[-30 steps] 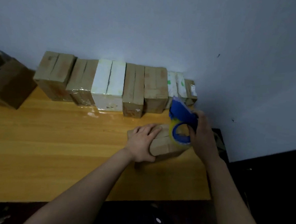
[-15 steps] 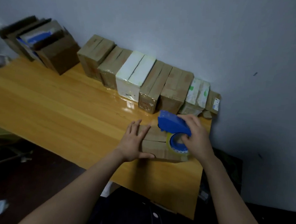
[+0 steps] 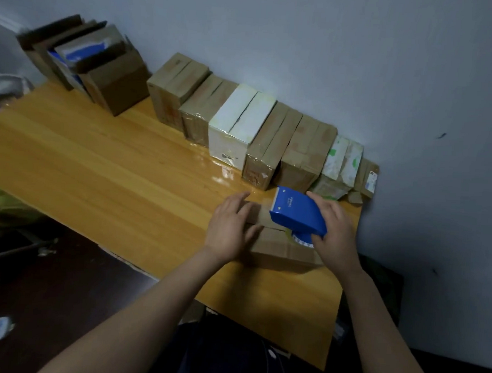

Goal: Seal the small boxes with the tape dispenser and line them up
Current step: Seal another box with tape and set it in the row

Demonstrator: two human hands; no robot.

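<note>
A small brown cardboard box (image 3: 281, 246) lies flat near the right end of the wooden table (image 3: 103, 161). My left hand (image 3: 231, 228) rests on its left part with fingers spread, holding it down. My right hand (image 3: 336, 234) grips a blue tape dispenser (image 3: 297, 212) that lies low across the box's top seam, its toothed end pointing left. Part of the tape roll shows under the dispenser. Behind, a row of several taped boxes (image 3: 242, 126) stands along the wall.
An open brown carton (image 3: 103, 64) with blue and white contents stands at the table's back left. The table's right edge is close to the box. A grey wall runs behind the row. Dark floor and some clutter lie to the left.
The dispenser has tipped down flat and slid left along the box's top. My view has swung left and tilted, bringing the open carton into sight. My left hand stays on the box.
</note>
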